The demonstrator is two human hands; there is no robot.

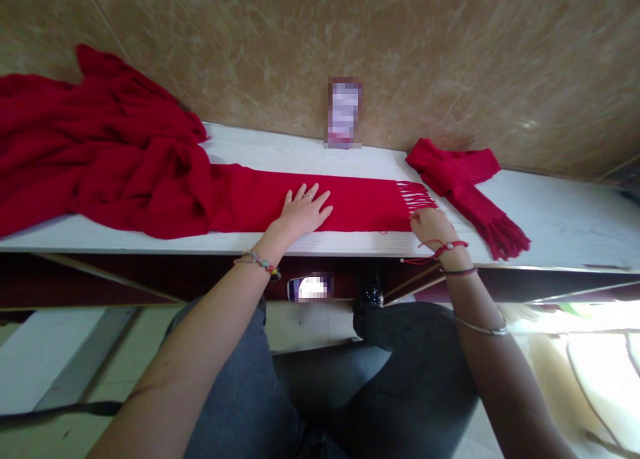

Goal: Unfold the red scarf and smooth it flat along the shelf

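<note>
A long red scarf (360, 202) lies stretched flat along the white table (560, 219), its left part bunched into a large red heap (100, 159). My left hand (303, 212) rests flat on the scarf's middle, fingers spread, a ring on one finger. My right hand (430, 226) is at the scarf's fringed end (415, 194), fingers curled at the near corner, pinching the fabric edge. A second, folded red scarf (463, 176) with a fringe lies on the table to the right, just beyond my right hand.
A blurred small upright item (344, 112) stands against the marbled brown wall (350, 39) behind the table. A phone (310, 288) lies on a shelf under the table edge. My grey-trousered legs (350, 386) are below.
</note>
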